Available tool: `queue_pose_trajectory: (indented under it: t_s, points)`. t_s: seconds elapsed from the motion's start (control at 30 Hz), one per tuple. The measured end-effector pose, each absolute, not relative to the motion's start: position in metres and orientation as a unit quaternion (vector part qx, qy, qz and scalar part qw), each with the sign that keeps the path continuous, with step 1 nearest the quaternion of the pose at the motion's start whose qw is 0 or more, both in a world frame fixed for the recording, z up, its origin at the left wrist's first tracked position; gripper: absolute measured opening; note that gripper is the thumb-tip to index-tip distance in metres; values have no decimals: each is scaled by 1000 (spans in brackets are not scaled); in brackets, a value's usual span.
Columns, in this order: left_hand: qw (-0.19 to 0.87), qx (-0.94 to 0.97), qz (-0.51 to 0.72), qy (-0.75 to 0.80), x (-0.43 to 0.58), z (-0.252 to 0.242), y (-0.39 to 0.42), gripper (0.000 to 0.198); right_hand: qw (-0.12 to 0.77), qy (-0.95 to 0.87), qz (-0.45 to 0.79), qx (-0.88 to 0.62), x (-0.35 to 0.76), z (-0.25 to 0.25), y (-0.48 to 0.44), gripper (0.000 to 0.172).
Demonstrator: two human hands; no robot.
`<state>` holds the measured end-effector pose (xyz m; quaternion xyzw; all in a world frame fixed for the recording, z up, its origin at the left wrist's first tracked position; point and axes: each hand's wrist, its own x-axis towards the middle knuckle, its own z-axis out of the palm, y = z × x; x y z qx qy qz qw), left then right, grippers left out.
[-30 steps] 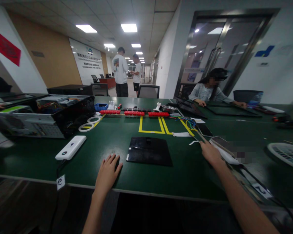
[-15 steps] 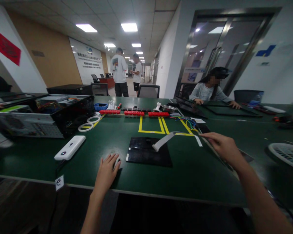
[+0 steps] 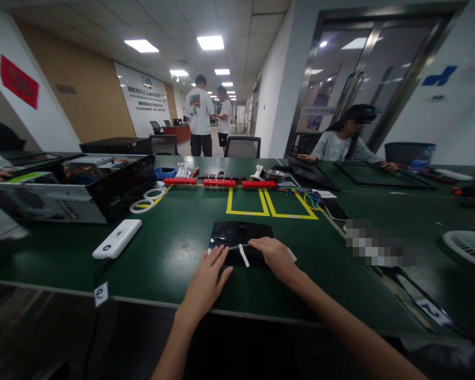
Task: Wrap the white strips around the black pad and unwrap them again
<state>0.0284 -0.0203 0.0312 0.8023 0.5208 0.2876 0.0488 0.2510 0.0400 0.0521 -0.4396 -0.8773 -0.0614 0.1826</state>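
A black flat panel [image 3: 243, 230] lies on the green table in front of me, its lower part covered by my hands. My left hand [image 3: 208, 279] is at the panel's lower left, fingers stretched out and the thumb apart. Over the right half reaches my right hand [image 3: 275, 256], fingers together, fingertips at a thin white strip [image 3: 244, 255]. One end of this strip hangs down beside those fingertips; a part runs edge-on toward my left fingers. Another pale piece shows behind my right hand, and I cannot tell if it belongs to the strip.
Left stand a white power bank [image 3: 117, 239] with a cable and an open computer case [image 3: 59, 200]. White rings [image 3: 141, 206], red strips [image 3: 219, 182], yellow tape outlines [image 3: 247, 213] and coloured wires [image 3: 312, 199] lie beyond the panel. A co-worker [image 3: 340, 145] sits across at right.
My right hand has moved left from the right side of the table to over the panel, the strip coming with it. My left hand has shifted right from bare table to the panel.
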Motion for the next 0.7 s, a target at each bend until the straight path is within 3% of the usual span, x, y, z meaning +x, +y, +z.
queue_pose_trajectory:
  t_s: [0.27, 0.7]
  points:
    - [-17, 828, 212, 518, 48, 16, -6, 58, 125, -899, -130, -399, 243, 42, 39, 37]
    - [-7, 827, 181, 532, 55, 13, -3, 70, 100, -901, -112, -407, 245, 44, 34, 39]
